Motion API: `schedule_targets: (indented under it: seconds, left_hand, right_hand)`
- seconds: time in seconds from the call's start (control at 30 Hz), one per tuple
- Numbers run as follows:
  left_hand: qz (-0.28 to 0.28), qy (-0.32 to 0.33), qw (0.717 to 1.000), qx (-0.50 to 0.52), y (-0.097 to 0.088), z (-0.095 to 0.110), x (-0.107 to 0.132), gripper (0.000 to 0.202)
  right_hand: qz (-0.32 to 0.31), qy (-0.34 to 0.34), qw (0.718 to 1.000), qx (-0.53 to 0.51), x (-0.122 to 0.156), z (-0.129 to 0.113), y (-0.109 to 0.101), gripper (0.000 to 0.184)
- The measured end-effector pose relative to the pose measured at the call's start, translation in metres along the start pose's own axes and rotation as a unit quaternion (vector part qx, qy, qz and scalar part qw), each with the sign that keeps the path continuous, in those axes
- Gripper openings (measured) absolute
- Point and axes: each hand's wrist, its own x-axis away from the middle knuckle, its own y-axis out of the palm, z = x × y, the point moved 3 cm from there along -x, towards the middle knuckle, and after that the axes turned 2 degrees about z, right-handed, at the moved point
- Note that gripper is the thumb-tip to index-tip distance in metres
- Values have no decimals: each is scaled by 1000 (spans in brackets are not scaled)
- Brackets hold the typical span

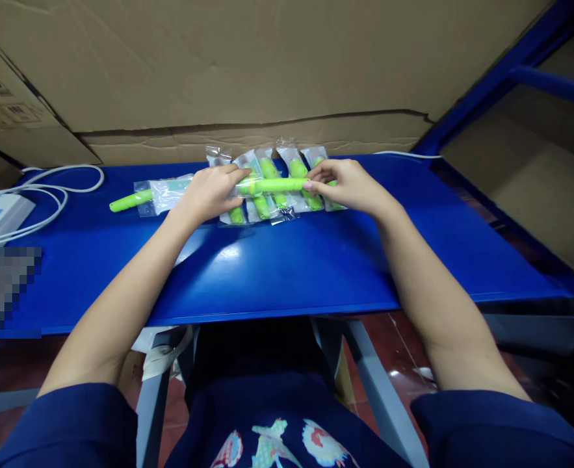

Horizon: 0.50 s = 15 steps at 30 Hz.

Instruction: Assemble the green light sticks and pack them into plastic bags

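A long bright green handle-like piece (283, 186), ribbed and partly in clear film, stretches across a row of packets. My left hand (213, 188) is closed around its left part. At its right end, my right hand (338, 184) pinches the tip between thumb and fingers. Left of my left hand, a green rod end (130, 201) sticks out of a clear plastic sleeve (166, 194) with a pale insert; whether it joins the held piece is hidden by the hand. Beneath lie several clear packets (262, 207) with green pieces inside, side by side.
The blue table (277, 279) ends just before my body. Behind it stands a large cardboard sheet (267, 65). At left are a white device (6, 214) and a looped white cable (65, 195). A blue metal frame (482, 84) rises at right.
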Motion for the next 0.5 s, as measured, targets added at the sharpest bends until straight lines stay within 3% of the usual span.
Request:
schedule_targets:
  seconds: [0.23, 0.5]
  left_hand:
    - [-18, 12, 1000, -19, 0, 9, -2, 58]
    - [0, 38, 999, -10, 4, 16, -3, 51]
  right_hand:
    - [25, 23, 995, -92, 3, -24, 24, 53]
    - [53, 8, 995, -81, 10, -42, 44, 54]
